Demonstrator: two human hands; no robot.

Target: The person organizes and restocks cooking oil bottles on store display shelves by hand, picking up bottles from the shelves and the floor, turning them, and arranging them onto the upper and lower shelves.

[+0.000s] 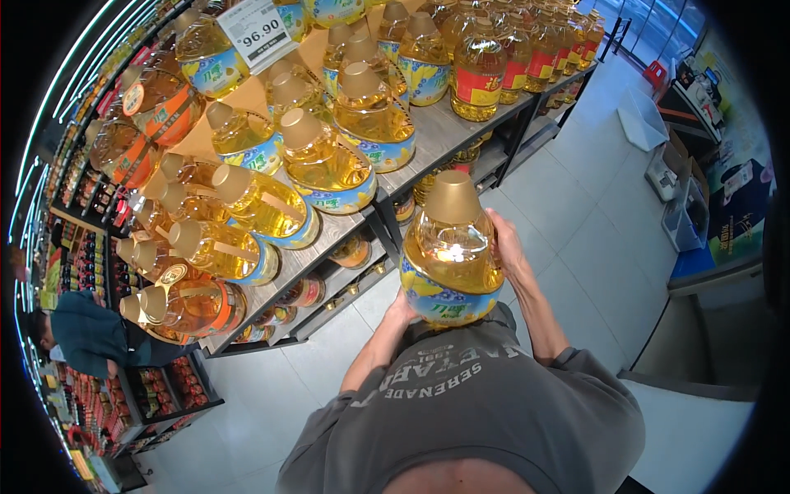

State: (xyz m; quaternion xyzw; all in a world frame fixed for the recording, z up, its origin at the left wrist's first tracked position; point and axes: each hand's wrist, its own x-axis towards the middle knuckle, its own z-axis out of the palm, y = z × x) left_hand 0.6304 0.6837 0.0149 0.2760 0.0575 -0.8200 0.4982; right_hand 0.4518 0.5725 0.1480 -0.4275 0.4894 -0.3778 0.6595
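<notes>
Close to my chest, a large plastic bottle of golden cooking oil (453, 259) with a wide gold cap and a blue-and-yellow label is held upright in both hands. My right hand (505, 241) grips its right side, at about the handle, with the fingers partly behind it. Low on the left side, my left hand (404, 305) supports the bottle; most of its fingers are hidden. Similar oil bottles (330, 163) stand on the wooden display shelf (392, 179) just beyond the held one.
Red-labelled oil bottles (478, 74) line the shelf's far end. A price sign (256, 34) stands among the bottles. Lower shelves hold jars (352, 250). Another person (92, 333) is at the left by stacked goods. Plastic bins (685, 213) sit on the tiled floor (580, 204) at right.
</notes>
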